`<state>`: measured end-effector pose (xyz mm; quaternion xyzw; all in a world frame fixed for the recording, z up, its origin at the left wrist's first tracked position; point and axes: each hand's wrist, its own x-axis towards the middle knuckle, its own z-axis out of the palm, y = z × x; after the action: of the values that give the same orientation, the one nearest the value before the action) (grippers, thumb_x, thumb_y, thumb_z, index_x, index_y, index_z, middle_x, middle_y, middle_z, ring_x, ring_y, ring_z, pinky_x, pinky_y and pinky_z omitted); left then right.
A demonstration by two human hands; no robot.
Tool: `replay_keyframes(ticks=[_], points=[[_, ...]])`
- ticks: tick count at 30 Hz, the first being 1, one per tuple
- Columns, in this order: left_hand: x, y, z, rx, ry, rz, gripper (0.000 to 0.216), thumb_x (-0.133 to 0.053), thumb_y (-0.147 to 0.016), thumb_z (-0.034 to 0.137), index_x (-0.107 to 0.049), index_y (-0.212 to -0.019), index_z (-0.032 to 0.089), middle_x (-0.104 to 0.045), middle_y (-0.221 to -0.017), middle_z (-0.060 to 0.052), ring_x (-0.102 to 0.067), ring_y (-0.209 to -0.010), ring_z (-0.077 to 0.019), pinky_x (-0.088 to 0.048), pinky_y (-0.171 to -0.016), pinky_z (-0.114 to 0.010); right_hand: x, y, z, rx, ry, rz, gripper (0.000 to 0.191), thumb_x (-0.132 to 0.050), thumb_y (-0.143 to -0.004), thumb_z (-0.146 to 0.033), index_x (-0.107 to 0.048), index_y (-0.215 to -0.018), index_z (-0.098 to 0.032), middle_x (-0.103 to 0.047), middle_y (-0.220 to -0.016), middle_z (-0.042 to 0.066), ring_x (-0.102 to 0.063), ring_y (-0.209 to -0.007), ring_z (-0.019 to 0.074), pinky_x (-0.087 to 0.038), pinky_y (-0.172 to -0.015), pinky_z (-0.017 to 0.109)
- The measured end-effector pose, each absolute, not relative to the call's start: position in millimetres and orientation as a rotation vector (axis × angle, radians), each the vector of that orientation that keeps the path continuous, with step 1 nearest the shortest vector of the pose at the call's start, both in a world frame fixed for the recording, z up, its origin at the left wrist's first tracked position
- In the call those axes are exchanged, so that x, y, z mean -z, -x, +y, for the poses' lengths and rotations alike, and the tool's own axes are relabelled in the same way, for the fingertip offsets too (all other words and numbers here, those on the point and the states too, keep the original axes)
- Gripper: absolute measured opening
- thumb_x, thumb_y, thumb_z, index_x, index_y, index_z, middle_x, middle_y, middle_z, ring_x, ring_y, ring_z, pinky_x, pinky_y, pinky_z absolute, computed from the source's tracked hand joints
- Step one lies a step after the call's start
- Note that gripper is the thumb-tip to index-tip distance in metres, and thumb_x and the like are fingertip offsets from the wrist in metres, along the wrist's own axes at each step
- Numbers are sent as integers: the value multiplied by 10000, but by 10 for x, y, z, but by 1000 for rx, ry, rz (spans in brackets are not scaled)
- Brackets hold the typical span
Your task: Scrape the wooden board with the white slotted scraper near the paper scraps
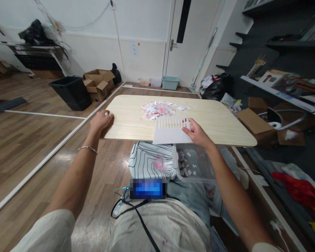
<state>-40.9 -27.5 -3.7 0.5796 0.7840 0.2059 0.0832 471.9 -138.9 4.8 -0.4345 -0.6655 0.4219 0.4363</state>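
Observation:
My right hand (pixel 195 132) pinches the right side of a white sheet of paper (pixel 170 133) cut into a fringe of strips along its far edge. The sheet lies at the near edge of a light wooden table (pixel 220 120). My left hand (pixel 102 120) grips the table's left near corner, fingers curled over the edge. A heap of small white and pink paper scraps (pixel 160 109) lies on the table just beyond the sheet.
A clear plastic bin (pixel 196 166) with paper bits stands under the table by my knees. A black crate (pixel 71 91) and cardboard boxes (pixel 98 84) stand on the floor at left. Shelves (pixel 283 91), boxes and bags crowd the right side.

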Motion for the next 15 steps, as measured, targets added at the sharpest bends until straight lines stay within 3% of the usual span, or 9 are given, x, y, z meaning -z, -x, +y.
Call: replay_keyframes(ticks=[4, 9, 15], points=[[30, 405, -279, -625, -1726, 2331, 651, -562, -1085, 545, -775, -1599, 206, -748, -1683, -270, -736, -1529, -495, -603, -1256, -635, -76, -4747, -1392, -1098, 1051, -1673, 616, -957, -938, -701, -670, -1285, -281, -855, -1059, 49, -797, -832, 237, -627, -671, 309], [13, 388, -294, -622, -1700, 2341, 636, -568, -1075, 547, -780, -1585, 231, -746, -1690, -249, -727, -1541, -486, -588, -1273, -616, -47, -4798, -1351, -1088, 1074, -1615, 654, -975, -898, -769, -664, -1220, -293, -796, -933, -1, -719, -728, 197, -560, -618, 280], [-15, 379, -321, -651, -1716, 2324, 608, -586, -1050, 538, -802, -1534, 241, -781, -1635, -242, -738, -1509, -497, -602, -1244, -636, -59, -4797, -1370, -1071, 1117, -1591, 614, -980, -892, -710, -667, -1213, -290, -798, -971, 4, -711, -751, 201, -562, -645, 293]])
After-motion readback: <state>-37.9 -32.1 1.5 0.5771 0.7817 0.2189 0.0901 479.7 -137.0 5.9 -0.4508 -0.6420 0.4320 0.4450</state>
